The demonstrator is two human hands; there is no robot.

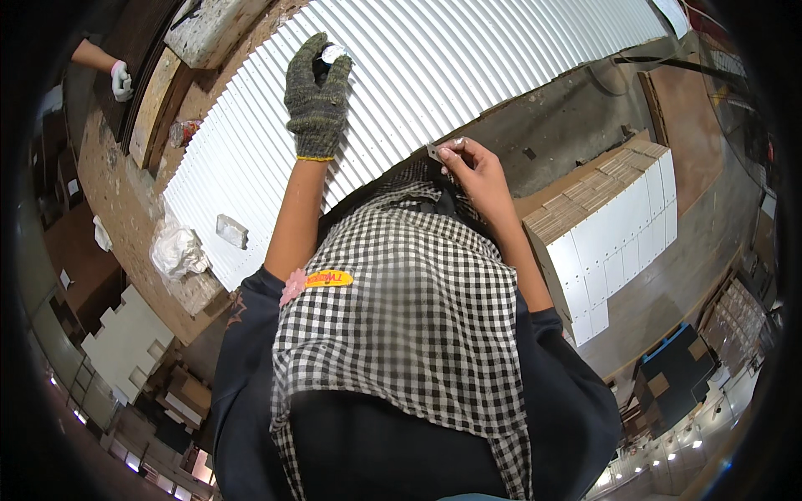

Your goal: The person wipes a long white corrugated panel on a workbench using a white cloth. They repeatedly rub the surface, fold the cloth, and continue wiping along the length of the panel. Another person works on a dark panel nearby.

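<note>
My left hand (317,100), in a dark grey-green knitted glove, is over a long row of white panel edges (418,75). A small round, whitish, shiny thing (333,54) is between its thumb and fingers; its kind is unclear. Bare and nearer my body, my right hand (472,171) pinches a small flat grey metal piece (433,153) between thumb and finger. That piece is by the near edge of the panels. A small whitish block (232,231) lies on the panels, left of my left forearm.
Crumpled white plastic or cloth (178,248) lies on the worn wooden surface (125,217) at left. Another person's white-gloved hand (122,82) shows at the far left. At right stands a stack of brown boards with white faces (618,234). Wooden blocks (154,108) border the panels.
</note>
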